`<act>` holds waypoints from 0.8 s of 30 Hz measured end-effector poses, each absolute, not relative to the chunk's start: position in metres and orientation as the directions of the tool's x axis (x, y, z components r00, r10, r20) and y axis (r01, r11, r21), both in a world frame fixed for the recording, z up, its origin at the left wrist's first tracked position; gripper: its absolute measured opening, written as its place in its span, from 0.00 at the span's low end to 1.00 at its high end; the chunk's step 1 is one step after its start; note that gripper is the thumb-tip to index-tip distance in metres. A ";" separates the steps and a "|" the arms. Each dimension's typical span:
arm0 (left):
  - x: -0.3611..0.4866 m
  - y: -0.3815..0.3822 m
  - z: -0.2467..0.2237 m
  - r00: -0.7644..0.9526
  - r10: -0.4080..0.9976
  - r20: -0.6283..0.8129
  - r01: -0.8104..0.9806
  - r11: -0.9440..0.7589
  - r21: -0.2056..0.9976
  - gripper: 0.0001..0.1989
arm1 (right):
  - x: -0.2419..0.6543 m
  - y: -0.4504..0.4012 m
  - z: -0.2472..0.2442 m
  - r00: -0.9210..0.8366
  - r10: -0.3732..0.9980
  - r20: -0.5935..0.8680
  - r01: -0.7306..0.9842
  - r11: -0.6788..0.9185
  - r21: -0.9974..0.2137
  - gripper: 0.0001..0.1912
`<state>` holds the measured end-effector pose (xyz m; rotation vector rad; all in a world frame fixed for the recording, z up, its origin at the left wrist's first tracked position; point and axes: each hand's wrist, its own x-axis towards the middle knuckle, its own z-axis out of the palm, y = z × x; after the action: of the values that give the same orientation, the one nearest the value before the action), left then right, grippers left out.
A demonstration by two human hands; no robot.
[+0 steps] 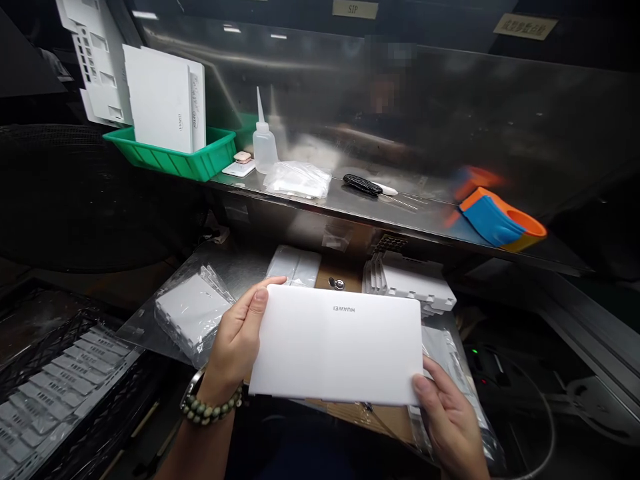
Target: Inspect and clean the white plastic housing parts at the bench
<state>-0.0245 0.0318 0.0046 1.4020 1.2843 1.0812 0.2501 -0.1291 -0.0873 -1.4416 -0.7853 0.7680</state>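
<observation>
A flat white panel (335, 347) with HUAWEI printed upside down near its far edge is held up over the table. My left hand (235, 333) grips its left edge, thumb on top; a watch and a green bead bracelet are on that wrist. My right hand (447, 413) pinches the lower right corner, thumb on the face. Beneath and beyond the panel lie brown cardboard (345, 267), a small round metal object (339, 284), a stack of white plastic parts (413, 280) at the right and bagged white parts (193, 307) at the left.
Along the metal shelf (320, 208) stand a green bin (200, 160) with white panels, a dropper bottle (265, 148), plastic bags (297, 180), a black-handled tool (363, 185) and an orange-blue tape dispenser (500, 220). A black crate (50, 340) with several bagged parts sits lower left.
</observation>
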 end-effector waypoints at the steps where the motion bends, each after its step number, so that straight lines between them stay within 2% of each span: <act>1: -0.025 0.033 0.004 0.066 0.998 0.010 0.181 -0.022 0.983 0.25 | 0.249 -0.129 -0.086 0.536 0.844 0.008 0.019 -0.002 -1.000 0.21; 7: -0.028 0.045 -0.011 0.047 0.997 -0.066 0.148 0.058 0.987 0.27 | 0.238 -0.125 -0.072 0.431 0.901 -0.042 -0.058 -0.019 -0.998 0.23; 12: -0.026 0.052 -0.019 0.031 0.996 -0.078 0.176 0.071 0.982 0.25 | 0.234 -0.122 -0.063 0.394 0.917 -0.060 -0.099 -0.023 -0.995 0.22; 15: -0.024 0.053 -0.018 0.037 0.992 -0.117 0.114 0.112 0.987 0.27 | 0.234 -0.121 -0.064 0.387 0.921 -0.048 -0.087 -0.015 -0.996 0.22; 19: -0.026 0.054 -0.022 0.226 0.951 -0.213 -0.049 0.229 0.972 0.30 | 0.237 -0.119 -0.075 0.398 0.917 0.033 0.017 0.029 -0.999 0.20; 21: -0.030 0.053 -0.028 0.314 0.933 -0.177 -0.053 0.204 0.978 0.23 | 0.240 -0.117 -0.081 0.406 0.909 0.094 0.120 0.049 -0.992 0.18; 24: -0.033 0.049 -0.033 0.312 0.950 0.011 -0.049 0.004 0.999 0.13 | 0.246 -0.112 -0.084 0.428 0.888 0.170 0.272 0.052 -0.961 0.16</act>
<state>-0.0332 0.0490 -0.0330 1.3095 0.9362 0.9980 0.2464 -0.1119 -0.0841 -1.4874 -1.0815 0.6452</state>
